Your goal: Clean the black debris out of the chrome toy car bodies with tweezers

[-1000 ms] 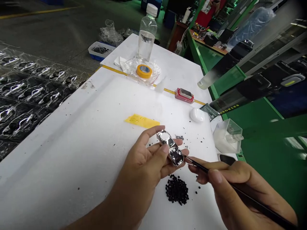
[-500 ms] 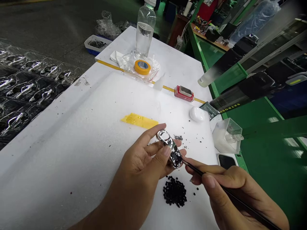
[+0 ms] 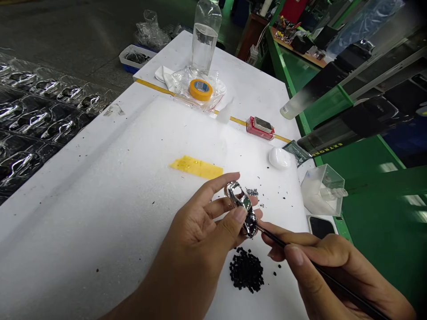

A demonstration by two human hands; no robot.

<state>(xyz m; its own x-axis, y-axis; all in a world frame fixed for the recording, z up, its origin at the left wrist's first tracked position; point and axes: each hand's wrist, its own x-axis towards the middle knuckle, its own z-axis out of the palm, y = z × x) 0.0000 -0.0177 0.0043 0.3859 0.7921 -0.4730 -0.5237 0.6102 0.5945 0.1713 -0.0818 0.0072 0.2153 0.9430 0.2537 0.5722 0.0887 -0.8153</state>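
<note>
Left hand [image 3: 200, 231]: fingers curled, holding a chrome model car body [image 3: 243, 208] upright. Right hand [image 3: 320, 262]: pinching a thin black tool [image 3: 275, 238], tip touching the car. White foam sheet [image 3: 133, 200]: black granules [image 3: 246, 270] just below the car; yellow strip [image 3: 196, 167] near it, upper left.
</note>
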